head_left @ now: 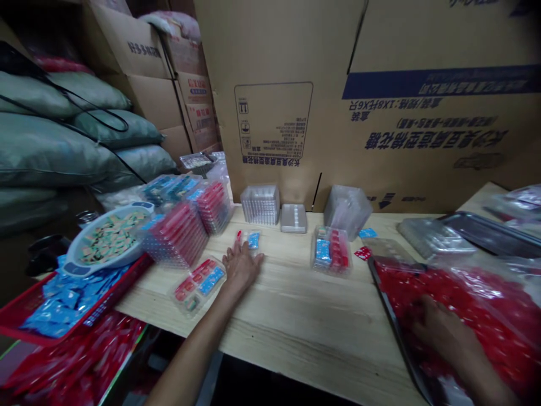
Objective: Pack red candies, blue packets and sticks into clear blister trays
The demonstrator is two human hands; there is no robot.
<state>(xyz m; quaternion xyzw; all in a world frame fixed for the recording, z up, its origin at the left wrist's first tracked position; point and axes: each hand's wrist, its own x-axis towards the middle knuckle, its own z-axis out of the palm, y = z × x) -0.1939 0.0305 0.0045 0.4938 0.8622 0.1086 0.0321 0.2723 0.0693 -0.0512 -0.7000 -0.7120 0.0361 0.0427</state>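
Observation:
My left hand [243, 266] lies palm down on the table with its fingers apart. Its fingertips touch the near edge of a small clear plastic tray [253, 240] that shows a blue packet and a red piece. Just left of that hand is a clear compartment tray [198, 283] with red pieces, a blue packet and a small pale-green piece. My right hand [443, 327] reaches into a heap of shiny red wrapped pieces [486, 304] on a dark metal tray [391, 316]; its fingers are blurred and partly hidden among them. Another filled clear tray [332, 252] lies between the hands.
Stacked filled trays [177, 234] stand at left beside a white colander [78, 269] of small pieces and a red basket [127, 290] of blue packets. Empty clear trays [260, 204] line the back against a large cardboard box [274, 45]. Loose packets [363, 253] lie right.

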